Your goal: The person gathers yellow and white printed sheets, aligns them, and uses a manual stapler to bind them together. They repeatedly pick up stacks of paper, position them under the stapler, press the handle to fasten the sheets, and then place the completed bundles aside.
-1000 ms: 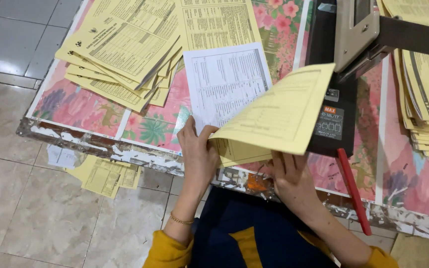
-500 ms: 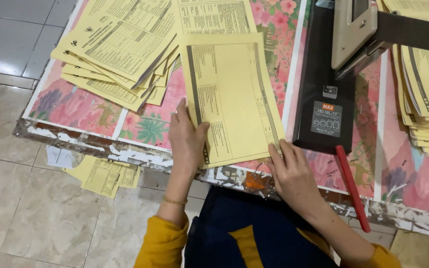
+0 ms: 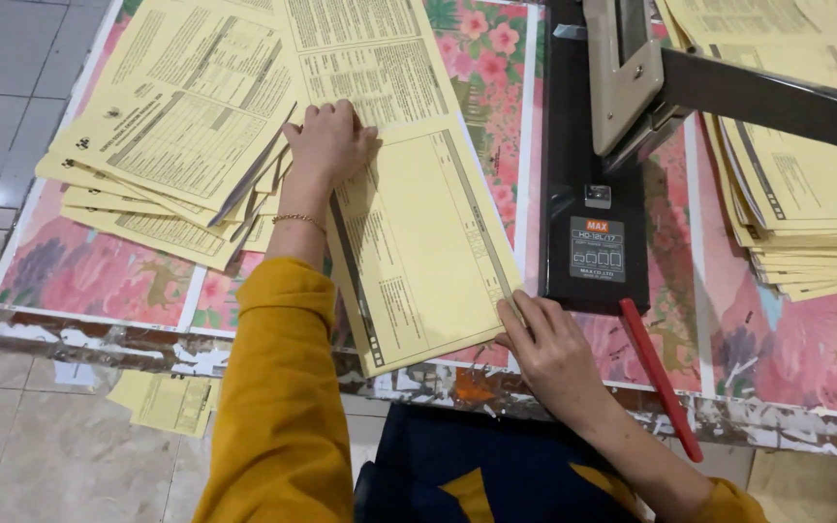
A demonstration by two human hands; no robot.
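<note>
On the bench point(image 3: 99, 320), both hands, left point(image 3: 329, 140) and right point(image 3: 549, 349), press flat on the yellow folded form point(image 3: 418, 252), gripping nothing; uneven pressure could skew its crease.

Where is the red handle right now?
In the head view, the red handle lies at lower right on the table edge, just right of the right hand, below the black stapler base.

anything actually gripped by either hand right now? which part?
Nothing is gripped. The left hand presses flat on the top-left corner of the folded yellow printed paper sheet; the right hand rests fingertips on its bottom-right edge.
</note>
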